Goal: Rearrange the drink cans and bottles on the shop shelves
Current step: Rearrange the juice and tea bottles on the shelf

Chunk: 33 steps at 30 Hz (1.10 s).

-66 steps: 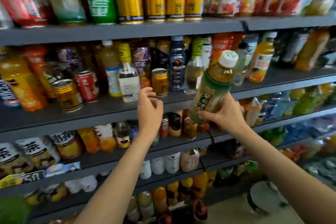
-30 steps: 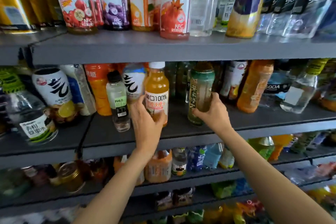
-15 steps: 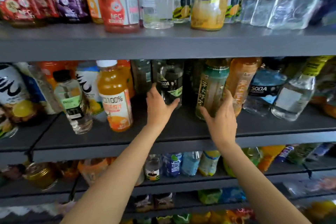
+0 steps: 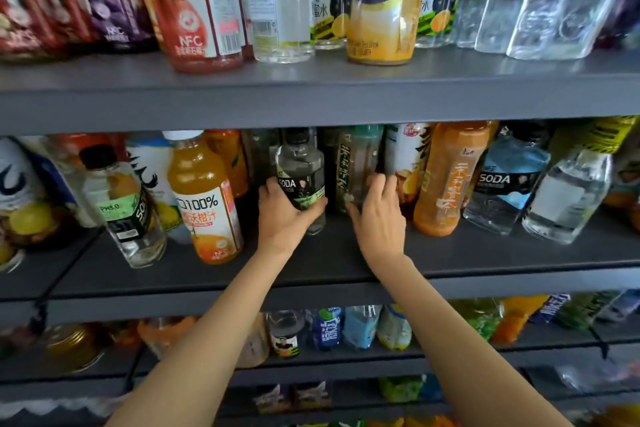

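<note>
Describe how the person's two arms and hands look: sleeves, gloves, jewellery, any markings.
Both forearms are bare as far as the frame shows, so no sleeve is in view. The left hand and the right hand wear no gloves. No watch, bracelet or ring shows on the wrists or on the fingers that can be seen. No tattoo, bandage or other marking is visible.

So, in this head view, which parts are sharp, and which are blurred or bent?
Head view: the black-label soda bottle in the left hand and the orange juice bottle read sharply; the bottom shelves blur; the wide lens leans the upper-shelf bottles outward.
</note>
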Tool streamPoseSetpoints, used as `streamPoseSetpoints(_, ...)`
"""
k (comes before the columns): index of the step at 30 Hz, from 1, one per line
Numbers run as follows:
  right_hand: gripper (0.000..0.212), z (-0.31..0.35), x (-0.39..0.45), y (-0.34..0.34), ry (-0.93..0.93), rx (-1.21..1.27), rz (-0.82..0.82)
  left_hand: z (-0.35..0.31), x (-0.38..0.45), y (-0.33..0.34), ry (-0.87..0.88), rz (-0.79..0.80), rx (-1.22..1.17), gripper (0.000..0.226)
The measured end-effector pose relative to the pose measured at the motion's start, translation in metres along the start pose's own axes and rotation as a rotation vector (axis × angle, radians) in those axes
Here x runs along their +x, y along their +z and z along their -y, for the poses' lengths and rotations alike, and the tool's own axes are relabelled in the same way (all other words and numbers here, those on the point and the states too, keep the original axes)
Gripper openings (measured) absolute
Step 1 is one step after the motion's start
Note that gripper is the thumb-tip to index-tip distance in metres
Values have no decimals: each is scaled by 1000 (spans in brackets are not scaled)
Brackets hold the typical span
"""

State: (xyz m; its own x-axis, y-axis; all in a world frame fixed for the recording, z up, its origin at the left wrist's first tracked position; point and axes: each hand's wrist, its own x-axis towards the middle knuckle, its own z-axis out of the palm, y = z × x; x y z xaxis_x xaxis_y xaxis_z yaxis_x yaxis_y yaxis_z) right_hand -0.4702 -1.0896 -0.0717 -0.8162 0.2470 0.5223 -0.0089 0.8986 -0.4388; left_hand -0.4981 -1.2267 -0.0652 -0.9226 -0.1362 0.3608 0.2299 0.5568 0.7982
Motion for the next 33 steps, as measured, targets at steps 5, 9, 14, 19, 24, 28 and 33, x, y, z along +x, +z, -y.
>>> streamPoseSetpoints(5,54,12,27,18,12,-53,154,11,-16,-19,33,49,45,84)
streamPoseSetpoints(9,74,11,25,15,1,40,330,17,-21,-23,7,161,-39,90)
streamPoseSetpoints(14,52,10,-2,-12,90,744,439,18,-36,-30,65,216,-10,96)
streamPoseSetpoints(19,51,17,-23,-33,34,722,404,12,-65,-43,207,421,89,89)
streamPoseSetpoints(24,49,8,-51,-82,-53,678,296,-18,-77,-72,497,305,138,53)
streamPoseSetpoints(28,57,16,-66,-157,-186,771,52,-75,-70,-97,791,-59,-8,32)
streamPoseSetpoints(33,51,29,-20,-244,-352,814,-289,-152,-50,-109,877,-201,-105,29)
